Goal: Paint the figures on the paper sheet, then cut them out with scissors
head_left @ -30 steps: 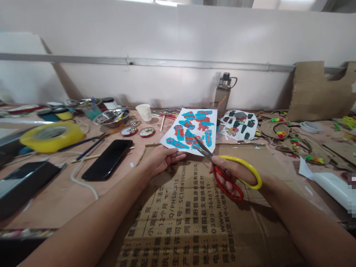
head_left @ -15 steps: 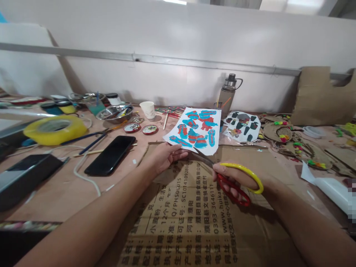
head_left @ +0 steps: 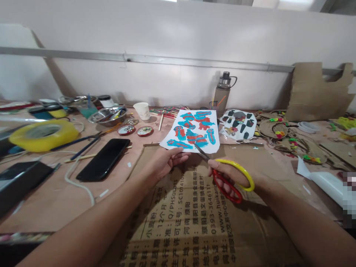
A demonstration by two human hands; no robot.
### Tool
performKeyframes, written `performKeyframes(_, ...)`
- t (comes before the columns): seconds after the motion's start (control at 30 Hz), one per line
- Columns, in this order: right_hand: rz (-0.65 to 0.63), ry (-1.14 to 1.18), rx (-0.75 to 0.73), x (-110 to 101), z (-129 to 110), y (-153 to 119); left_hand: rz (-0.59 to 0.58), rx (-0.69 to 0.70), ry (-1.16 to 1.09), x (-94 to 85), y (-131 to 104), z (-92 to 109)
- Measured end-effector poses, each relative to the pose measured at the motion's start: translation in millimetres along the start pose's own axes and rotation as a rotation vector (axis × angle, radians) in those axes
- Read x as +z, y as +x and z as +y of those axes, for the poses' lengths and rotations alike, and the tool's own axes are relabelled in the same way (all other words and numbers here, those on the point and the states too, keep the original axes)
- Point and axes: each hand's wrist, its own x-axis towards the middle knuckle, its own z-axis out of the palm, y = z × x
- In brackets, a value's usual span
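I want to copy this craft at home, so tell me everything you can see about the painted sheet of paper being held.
The painted sheet is thin white paper covered with about eight separate blue shapes filled with red, looking hand-painted. It is held tilted up over the printed cardboard, its far end toward the wall. The left hand pinches its near left corner. The scissors, with one yellow and one red handle loop, are in the right hand, and their blades meet the sheet's near edge.

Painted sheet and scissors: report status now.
Left hand grips painted sheet near edge. Right hand holds scissors, blades at sheet's near edge. Nothing in the way.
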Motion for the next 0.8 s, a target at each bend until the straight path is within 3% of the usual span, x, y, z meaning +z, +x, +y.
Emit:
performKeyframes(0.27,0.013,0.016,-0.01,3.4,5.4,6.8,-0.02,0.008,0.013,1.2,-1.7,-1.4)
performKeyframes(0.47,-0.003,-0.059,-0.095,2.5,9.4,3.3,-0.017,0.041,-0.027,1.0,-1.3,-0.7)
performKeyframes(0.8,-0.049,-0.07,-0.062,2.8,1.3,0.2,-0.054,0.043,-0.047,-0.1,0.1,-0.9)
